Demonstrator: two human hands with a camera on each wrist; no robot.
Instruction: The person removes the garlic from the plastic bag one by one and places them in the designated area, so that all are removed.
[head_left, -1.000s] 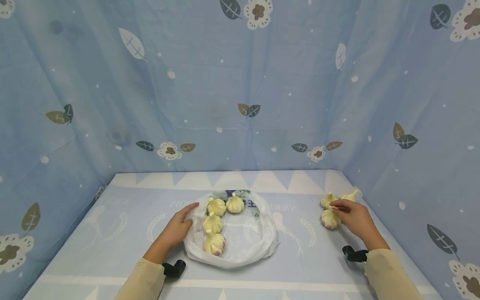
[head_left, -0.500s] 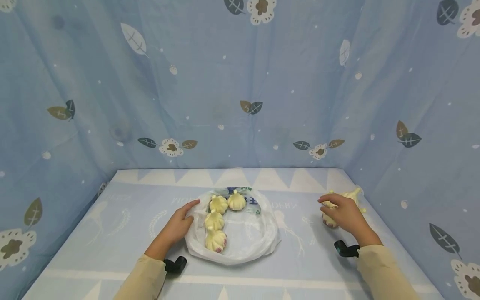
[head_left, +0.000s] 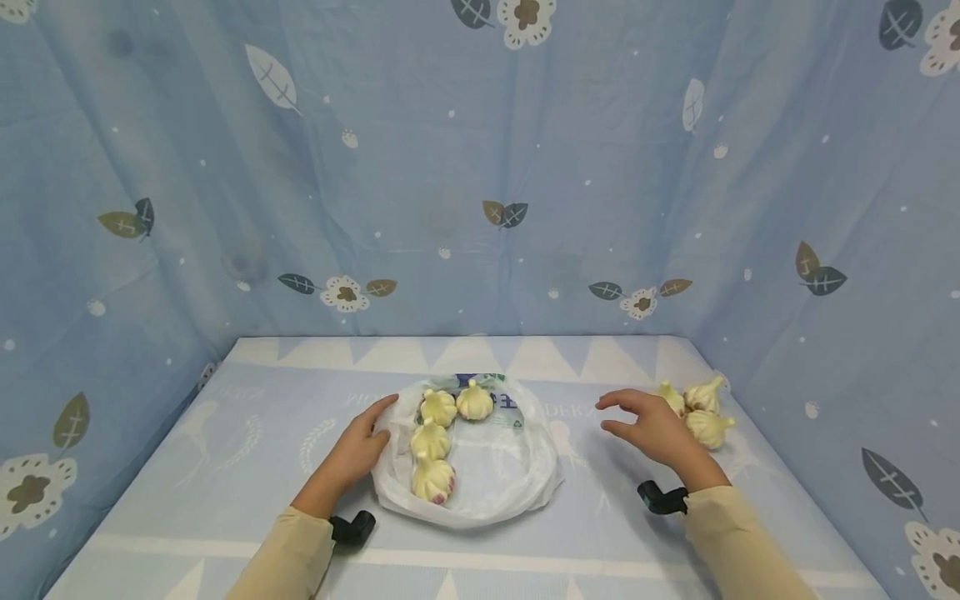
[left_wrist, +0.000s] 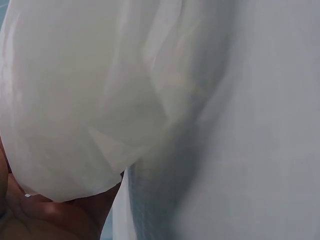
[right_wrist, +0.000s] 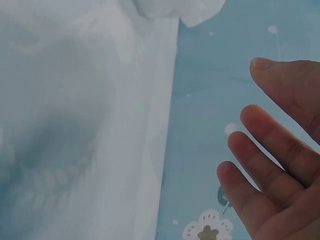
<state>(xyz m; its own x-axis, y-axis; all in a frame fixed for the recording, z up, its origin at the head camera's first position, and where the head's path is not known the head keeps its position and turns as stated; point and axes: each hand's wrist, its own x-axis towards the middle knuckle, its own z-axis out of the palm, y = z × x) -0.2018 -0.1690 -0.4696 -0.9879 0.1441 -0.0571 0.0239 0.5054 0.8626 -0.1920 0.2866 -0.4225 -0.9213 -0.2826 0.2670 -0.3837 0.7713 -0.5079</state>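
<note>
A white plastic bag (head_left: 501, 510), its rim rolled into a ring, lies on the table with garlic bulbs (head_left: 431, 481) along its left and back inside. At its left wall rests my left hand (head_left: 351, 457), index finger and thumb apart at the rim. In the left wrist view the bulging bag (left_wrist: 65, 100) covers much of the palm, hiding the fingers. My right hand (head_left: 652, 427) hovers over the table to the bag's right, thumb and fingers spread. Nothing sits between those fingers in the right wrist view. Behind it three garlic bulbs (head_left: 708, 429) show in a cluster.
The patterned table cover (head_left: 187, 467) runs back to blue printed curtains (head_left: 420, 167) at the rear and both sides. Black wrist cameras (head_left: 663, 498) jut from both wrists close over the table. The garlic cluster lies near the table's right edge.
My right hand has moved left, off the garlic cluster, uncovering bulbs at the right. The cluster's front-left bulb, visible earlier, is out of sight now. My left hand stays at the bag.
</note>
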